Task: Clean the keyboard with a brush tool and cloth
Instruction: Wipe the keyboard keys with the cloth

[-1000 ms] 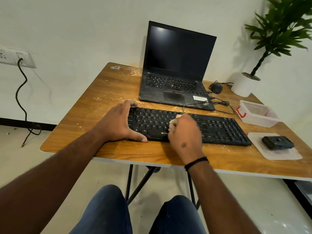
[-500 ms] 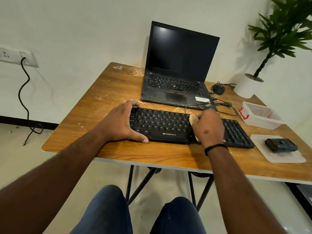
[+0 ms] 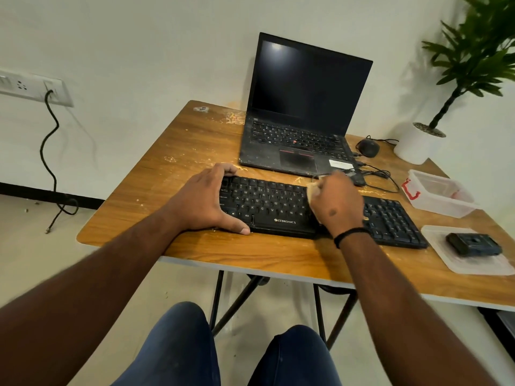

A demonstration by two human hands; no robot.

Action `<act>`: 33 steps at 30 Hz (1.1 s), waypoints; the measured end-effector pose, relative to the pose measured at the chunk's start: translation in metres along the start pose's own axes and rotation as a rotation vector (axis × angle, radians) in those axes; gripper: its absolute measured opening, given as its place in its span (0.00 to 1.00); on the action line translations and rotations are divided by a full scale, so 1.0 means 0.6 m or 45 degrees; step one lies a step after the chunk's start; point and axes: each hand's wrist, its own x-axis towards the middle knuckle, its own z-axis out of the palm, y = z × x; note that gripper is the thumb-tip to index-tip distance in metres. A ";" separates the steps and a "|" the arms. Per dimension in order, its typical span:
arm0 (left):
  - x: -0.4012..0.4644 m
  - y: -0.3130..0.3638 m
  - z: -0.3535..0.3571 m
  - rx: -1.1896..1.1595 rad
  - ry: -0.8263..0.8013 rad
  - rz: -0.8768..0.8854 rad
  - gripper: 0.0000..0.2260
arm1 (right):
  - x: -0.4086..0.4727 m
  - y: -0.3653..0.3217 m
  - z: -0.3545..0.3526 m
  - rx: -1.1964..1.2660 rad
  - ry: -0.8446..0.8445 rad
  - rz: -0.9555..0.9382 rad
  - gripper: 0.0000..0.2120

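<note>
A black keyboard (image 3: 276, 204) lies across the wooden table (image 3: 195, 151) in front of me. My left hand (image 3: 206, 201) grips its left end, fingers over the far edge and thumb along the near edge. My right hand (image 3: 334, 203) sits over the keyboard's middle-right keys, fingers curled round a pale cloth (image 3: 312, 189) that shows at its left side. The keys under that hand are hidden. A black brush tool (image 3: 473, 244) rests on a clear lid (image 3: 473, 263) at the right.
An open black laptop (image 3: 301, 129) stands behind the keyboard, with a mouse (image 3: 368, 148) and cables (image 3: 381, 176) to its right. A clear plastic box (image 3: 440, 192) and a potted plant (image 3: 420, 143) sit at the right. Crumbs dot the tabletop.
My right hand with the cloth has swept from the keyboard's middle toward the right and slightly back. My left hand has kept its hold on the left end.
</note>
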 end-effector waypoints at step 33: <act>0.003 -0.003 0.004 0.011 0.012 -0.001 0.56 | -0.089 -0.104 -0.009 0.180 -0.136 -0.270 0.09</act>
